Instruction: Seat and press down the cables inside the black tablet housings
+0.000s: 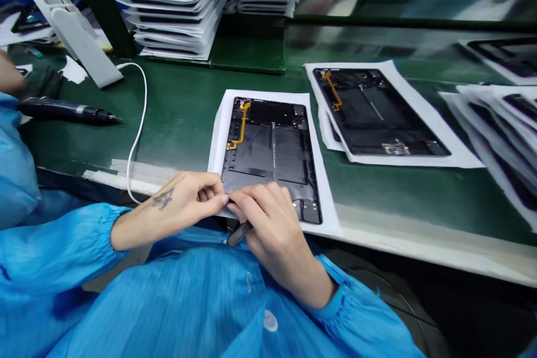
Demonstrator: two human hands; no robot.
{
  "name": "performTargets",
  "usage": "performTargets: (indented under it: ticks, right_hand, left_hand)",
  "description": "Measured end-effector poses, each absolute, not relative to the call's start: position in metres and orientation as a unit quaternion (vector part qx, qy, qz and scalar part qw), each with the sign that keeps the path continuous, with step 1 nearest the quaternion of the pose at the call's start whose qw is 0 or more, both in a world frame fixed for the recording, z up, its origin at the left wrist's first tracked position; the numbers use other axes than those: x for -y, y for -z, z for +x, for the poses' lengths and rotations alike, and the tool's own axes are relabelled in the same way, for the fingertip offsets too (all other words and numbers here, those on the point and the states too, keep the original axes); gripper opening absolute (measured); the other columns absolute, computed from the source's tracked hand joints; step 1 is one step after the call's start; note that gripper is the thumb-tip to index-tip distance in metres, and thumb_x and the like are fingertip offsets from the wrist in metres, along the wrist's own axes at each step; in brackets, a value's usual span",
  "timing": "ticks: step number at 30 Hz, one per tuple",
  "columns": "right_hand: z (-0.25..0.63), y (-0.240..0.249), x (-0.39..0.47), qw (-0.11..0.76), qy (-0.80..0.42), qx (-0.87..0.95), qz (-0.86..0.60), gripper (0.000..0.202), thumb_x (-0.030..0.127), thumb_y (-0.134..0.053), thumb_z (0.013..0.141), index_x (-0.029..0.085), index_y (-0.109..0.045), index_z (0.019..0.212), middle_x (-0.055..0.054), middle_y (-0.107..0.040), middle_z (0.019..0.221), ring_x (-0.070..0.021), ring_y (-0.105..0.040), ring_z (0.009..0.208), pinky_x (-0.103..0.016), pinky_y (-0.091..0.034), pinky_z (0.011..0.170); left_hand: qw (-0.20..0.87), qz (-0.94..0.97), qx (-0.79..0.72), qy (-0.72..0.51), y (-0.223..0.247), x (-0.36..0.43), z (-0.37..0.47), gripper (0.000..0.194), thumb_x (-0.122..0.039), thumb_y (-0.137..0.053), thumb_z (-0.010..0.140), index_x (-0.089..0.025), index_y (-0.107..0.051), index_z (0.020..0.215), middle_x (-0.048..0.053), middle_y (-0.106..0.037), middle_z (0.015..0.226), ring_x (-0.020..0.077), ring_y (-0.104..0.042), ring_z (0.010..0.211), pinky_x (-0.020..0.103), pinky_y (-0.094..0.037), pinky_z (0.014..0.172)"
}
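An opened tablet housing (272, 151), black inside with an orange flex cable (241, 128) along its left side, lies on white paper (331, 218) in front of me. Over its near left corner, my left hand (180, 201) is closed in a pinch; what sits between thumb and forefinger is too small to make out. My right hand (272, 224) meets it there, fingertips almost touching. Its curled fingers hold a dark slim tool (239, 233), whose end sticks out below the palm; the rest is hidden.
To the right lies a second tablet housing (377, 112) on paper, beside a pile of paper-wrapped housings (499, 140). A black electric screwdriver (71, 111) rests at left, near a white cable (140, 123) and lamp stand (86, 47). Tall stacks of white trays (172, 5) stand behind. Another person's sleeve (14, 162) reaches in at left.
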State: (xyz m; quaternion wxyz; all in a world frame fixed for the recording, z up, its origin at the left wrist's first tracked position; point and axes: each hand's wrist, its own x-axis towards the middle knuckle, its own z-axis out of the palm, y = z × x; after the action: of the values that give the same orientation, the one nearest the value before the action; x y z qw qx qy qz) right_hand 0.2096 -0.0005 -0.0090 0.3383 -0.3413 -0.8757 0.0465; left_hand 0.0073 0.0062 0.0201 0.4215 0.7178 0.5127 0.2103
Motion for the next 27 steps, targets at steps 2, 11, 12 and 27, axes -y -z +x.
performTargets:
  ticks: [2,11,12,27]
  right_hand:
    - [0.205,0.013,-0.003,0.355,-0.061,0.87,-0.336,0.019,0.007,-0.047,0.099,0.013,-0.064,0.091,-0.007,-0.063,0.081,-0.0202,-0.045,0.077,-0.035,-0.033,0.068]
    - [0.205,0.021,-0.014,0.394,-0.232,0.823,-0.335,0.022,-0.002,-0.051,0.09,0.017,-0.06,0.091,-0.004,-0.063,0.084,-0.0188,-0.048,0.078,-0.034,-0.035,0.071]
    - [0.205,0.02,-0.015,0.395,-0.235,0.822,-0.336,0.022,-0.002,-0.051,0.09,0.017,-0.061,0.091,-0.004,-0.063,0.084,-0.0188,-0.048,0.078,-0.034,-0.035,0.071]
    - [0.215,0.02,-0.013,0.359,-0.115,0.877,-0.298,0.028,0.003,-0.046,0.096,0.009,-0.067,0.114,-0.012,-0.07,0.101,-0.0218,-0.053,0.086,-0.036,-0.046,0.074]
  left_hand:
    - [0.433,0.71,-0.511,-0.219,-0.016,-0.008,0.005,0.022,-0.029,-0.058,0.098,-0.018,-0.061,0.079,-0.007,-0.056,0.063,0.0074,-0.05,0.056,0.018,-0.037,0.049]
    - [0.176,0.8,-0.428,-0.382,-0.006,-0.001,0.004,0.009,-0.013,-0.062,0.097,-0.016,-0.067,0.103,0.002,-0.07,0.092,0.01,-0.065,0.084,0.02,-0.05,0.076]
    - [0.18,0.798,-0.425,-0.387,-0.004,0.0,0.006,0.009,-0.013,-0.063,0.096,-0.016,-0.067,0.103,0.002,-0.07,0.092,0.0099,-0.065,0.084,0.02,-0.051,0.076]
    - [0.081,0.865,-0.407,-0.282,0.001,-0.01,-0.001,0.013,-0.016,-0.051,0.102,-0.016,-0.064,0.1,0.004,-0.067,0.09,0.0135,-0.063,0.081,0.026,-0.052,0.072]
